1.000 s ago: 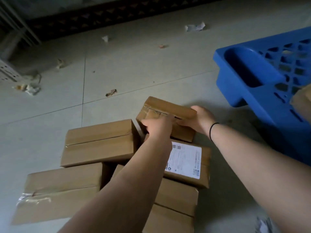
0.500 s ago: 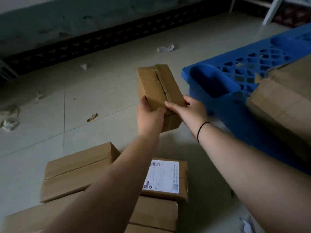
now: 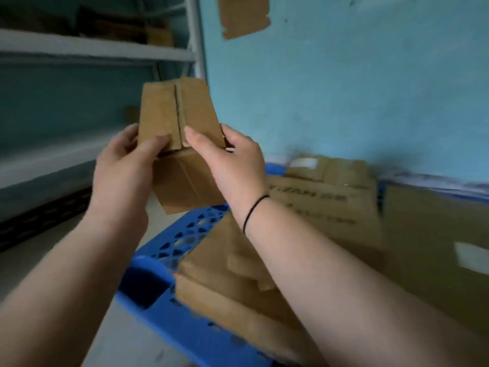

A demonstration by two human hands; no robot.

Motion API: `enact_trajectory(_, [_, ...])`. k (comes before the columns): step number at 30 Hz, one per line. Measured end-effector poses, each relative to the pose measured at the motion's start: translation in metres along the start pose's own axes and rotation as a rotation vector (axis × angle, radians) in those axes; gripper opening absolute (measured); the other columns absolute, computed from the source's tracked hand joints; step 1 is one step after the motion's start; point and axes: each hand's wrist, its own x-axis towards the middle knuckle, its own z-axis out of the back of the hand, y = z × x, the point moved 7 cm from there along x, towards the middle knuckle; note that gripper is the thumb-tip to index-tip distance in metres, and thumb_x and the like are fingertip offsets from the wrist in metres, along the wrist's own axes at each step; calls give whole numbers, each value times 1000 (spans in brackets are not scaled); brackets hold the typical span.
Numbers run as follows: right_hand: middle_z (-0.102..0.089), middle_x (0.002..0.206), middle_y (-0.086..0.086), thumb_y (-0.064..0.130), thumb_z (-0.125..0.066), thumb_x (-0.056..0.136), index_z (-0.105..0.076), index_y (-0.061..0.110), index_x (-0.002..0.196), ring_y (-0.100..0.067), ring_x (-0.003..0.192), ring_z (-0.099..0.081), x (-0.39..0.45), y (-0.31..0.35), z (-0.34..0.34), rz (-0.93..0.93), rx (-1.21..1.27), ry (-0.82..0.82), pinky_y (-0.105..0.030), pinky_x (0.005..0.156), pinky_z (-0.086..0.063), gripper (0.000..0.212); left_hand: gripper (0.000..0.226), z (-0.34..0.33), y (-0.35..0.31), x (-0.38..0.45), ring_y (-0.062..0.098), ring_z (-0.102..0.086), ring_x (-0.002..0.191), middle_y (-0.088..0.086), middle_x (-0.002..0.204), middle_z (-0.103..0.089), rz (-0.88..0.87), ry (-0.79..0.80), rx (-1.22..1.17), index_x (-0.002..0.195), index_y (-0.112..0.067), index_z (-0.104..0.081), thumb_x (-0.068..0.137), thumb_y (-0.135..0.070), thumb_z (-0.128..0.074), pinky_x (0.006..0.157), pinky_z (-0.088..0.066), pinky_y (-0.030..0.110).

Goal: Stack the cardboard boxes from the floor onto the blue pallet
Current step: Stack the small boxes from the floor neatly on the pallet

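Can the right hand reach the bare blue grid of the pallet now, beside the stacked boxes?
Probably not yet. The right hand and left hand both grip the small box, held above the pallet. The bare grid lies open below, but the hand must first set the box down.

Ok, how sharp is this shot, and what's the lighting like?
Head view: dim, bluish light, no glare; motion blur smears the stacked boxes on the blue pallet; the held box and both hands, left and right, are clearer; wide-angle distortion bends the shelf.
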Motion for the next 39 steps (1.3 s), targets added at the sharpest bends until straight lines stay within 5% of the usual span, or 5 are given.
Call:
enact_trajectory(13, [-63, 87, -1, 46, -61, 79, -67, 19, 91, -10, 68, -53, 10, 13, 353, 42, -318, -618, -11, 46, -35, 30, 8, -371, 1, -91, -6, -54, 43, -9, 70, -61, 111, 681, -120, 78, -21, -60, 83, -18, -55, 34, -34, 7])
enact_trajectory(23, [-57, 120, -10, 45, -57, 83, -58, 15, 120, -26, 105, -55, 6, -111, 388, -295, -456, -651, -35, 88, -47, 48, 27, -423, 119, -100, 23, -57, 67, 3, 62, -62, 365, 832, 147, 61, -17, -48, 82, -1, -56, 69, -48, 32])
enact_trajectory(32, [-43, 142, -7, 49, -52, 86, -36, 14, 140, -26, 125, -44, 20, -139, 384, -396, -497, -568, -34, 100, -37, 66, 38, -415, 148, -95, 32, -58, 110, 17, 120, -60, 416, 695, 194, 116, -4, -54, 83, -19, -63, 97, -45, 40])
enact_trajectory(35, [-51, 133, -5, 46, -60, 82, -47, 15, 131, -16, 98, -53, 23, -123, 381, -324, -552, -574, -20, 78, -44, 60, 30, -403, 135, -83, 26, -59, 104, 7, 105, -63, 345, 658, 134, 108, -8, -59, 80, -18, -66, 88, -47, 32])
enact_trajectory(39, [-45, 141, 2, 41, -68, 76, -40, 21, 138, -15, 127, -42, 18, -86, 364, -84, -492, -642, -20, 97, -32, 71, 46, -368, 103, -66, 18, -54, 106, 5, 117, -56, 166, 637, 134, 125, -10, -51, 83, -21, -63, 97, -42, 29])
